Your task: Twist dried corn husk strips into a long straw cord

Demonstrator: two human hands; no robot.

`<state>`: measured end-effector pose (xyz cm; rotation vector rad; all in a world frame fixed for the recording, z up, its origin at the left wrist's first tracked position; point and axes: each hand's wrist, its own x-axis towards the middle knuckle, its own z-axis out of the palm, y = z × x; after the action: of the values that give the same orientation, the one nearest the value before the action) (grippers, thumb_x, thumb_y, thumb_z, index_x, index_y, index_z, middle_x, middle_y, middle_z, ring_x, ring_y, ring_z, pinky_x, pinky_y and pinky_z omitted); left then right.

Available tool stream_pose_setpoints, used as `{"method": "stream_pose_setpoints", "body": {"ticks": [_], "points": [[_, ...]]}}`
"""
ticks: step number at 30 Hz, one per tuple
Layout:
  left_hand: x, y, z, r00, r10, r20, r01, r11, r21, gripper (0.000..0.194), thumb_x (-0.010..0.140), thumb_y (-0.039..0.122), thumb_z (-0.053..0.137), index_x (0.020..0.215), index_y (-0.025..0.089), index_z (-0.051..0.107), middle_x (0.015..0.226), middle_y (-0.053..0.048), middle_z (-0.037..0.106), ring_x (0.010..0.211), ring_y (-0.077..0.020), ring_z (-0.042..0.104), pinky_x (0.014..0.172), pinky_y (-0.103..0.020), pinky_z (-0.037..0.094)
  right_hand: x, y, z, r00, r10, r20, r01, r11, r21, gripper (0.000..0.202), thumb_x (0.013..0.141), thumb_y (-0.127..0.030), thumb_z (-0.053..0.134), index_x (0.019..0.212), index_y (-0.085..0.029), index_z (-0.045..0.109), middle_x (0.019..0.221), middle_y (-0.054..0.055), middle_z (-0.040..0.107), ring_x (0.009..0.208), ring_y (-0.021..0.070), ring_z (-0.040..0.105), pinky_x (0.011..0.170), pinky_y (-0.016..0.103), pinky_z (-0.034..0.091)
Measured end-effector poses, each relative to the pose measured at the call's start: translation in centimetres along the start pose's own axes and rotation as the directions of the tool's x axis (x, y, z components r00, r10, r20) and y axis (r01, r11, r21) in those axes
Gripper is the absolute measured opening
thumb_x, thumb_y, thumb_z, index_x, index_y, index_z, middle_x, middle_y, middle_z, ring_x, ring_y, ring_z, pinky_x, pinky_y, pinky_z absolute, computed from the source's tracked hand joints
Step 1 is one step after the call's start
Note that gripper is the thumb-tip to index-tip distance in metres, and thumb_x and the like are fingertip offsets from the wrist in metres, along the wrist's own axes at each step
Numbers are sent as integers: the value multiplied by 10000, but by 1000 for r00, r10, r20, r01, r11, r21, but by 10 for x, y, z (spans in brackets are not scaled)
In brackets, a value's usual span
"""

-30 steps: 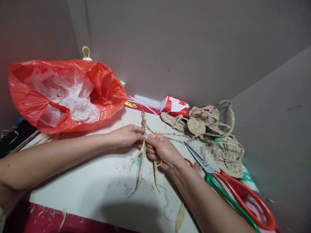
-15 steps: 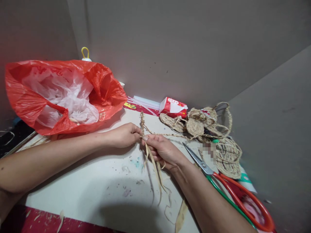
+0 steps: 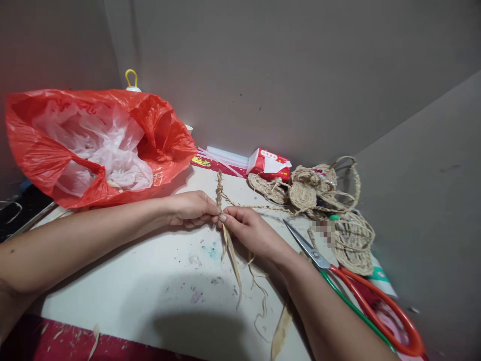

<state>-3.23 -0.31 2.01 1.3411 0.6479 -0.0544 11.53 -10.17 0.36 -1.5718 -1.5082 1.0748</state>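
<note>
A short braid of dried plant fibre points away from me in the middle of the table. My left hand pinches its near end from the left, with thumb and forefinger pressed together. From the right, my right hand is closed on the same end, its thumb on top. Loose flat strands hang from between the fingers towards me. Off the braid's right side a thin twisted cord runs to the woven straw pieces. My right hand's curled fingers are partly hidden.
Large scissors with red handles lie beside my right forearm. A red plastic bag stands at the left, a white bag inside it. At the back are a red tissue pack and pale sticks. Walls rise behind and at the right.
Both hands stay at the braid's near end. My right fingers have curled in, and fewer loose strands hang below them. My left fingers have shifted slightly along the braid.
</note>
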Motion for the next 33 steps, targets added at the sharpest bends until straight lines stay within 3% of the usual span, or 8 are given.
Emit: {"method": "stream_pose_setpoints", "body": {"ticks": [5,8,12,17,20,23,29,33], "points": [[1,-1,3,999,-21,-40,21,1000,-15,186,741,213,530,563,178,492,361,79,250,318,-50,158,348,-225,81,-7,-7,5,990,-114,-79,56,850,-523,228,878,-225,431,692,-176,555,639,20,566,582,144,440,569,254,302],[0,-4,7,989,32,-143,-17,995,100,199,761,230,513,571,174,509,345,79,270,317,-56,179,354,-228,102,-12,-11,6,993,-80,-84,5,754,-657,221,889,-235,419,732,-176,563,669,50,605,591,156,464,571,267,286],[-1,-9,12,963,134,-233,-88,976,197,209,749,232,544,560,147,525,375,79,338,355,-42,221,386,-209,137,-16,-15,1,993,-51,-110,-26,798,-602,261,888,-243,407,653,-187,507,644,31,578,604,153,478,575,257,299],[2,-18,14,952,164,-260,-136,983,122,178,711,227,550,556,139,542,425,57,441,372,-43,262,389,-209,151,-15,-14,15,994,43,-98,-66,967,-246,292,898,-297,365,648,-194,476,590,-8,496,571,147,455,545,238,343],[3,-21,15,959,123,-254,-117,992,35,158,703,239,535,563,166,525,362,70,377,314,-57,212,355,-224,115,-17,-11,33,989,5,-150,-49,956,-288,308,903,-307,362,660,-187,508,629,31,571,601,172,516,555,252,364],[0,-21,17,967,85,-242,-104,992,-66,203,687,248,561,526,185,454,337,87,293,303,-55,191,342,-215,109,-21,-12,43,980,-62,-190,-42,867,-497,307,920,-256,337,765,-169,587,740,99,675,671,210,604,591,268,378],[-2,-23,22,975,73,-212,-120,969,-215,314,688,333,607,527,202,371,342,97,277,293,-51,176,339,-213,101,-25,-22,48,980,0,-199,-170,523,-835,318,936,-189,306,968,-131,616,750,161,720,611,252,667,505,294,295],[-2,-24,24,970,73,-230,-127,965,-228,217,710,317,596,573,184,492,312,99,265,281,-54,160,338,-215,96,-39,-35,60,995,35,-88,-94,510,-855,287,919,-163,325,937,-139,611,732,146,712,606,244,656,502,295,270]]}}
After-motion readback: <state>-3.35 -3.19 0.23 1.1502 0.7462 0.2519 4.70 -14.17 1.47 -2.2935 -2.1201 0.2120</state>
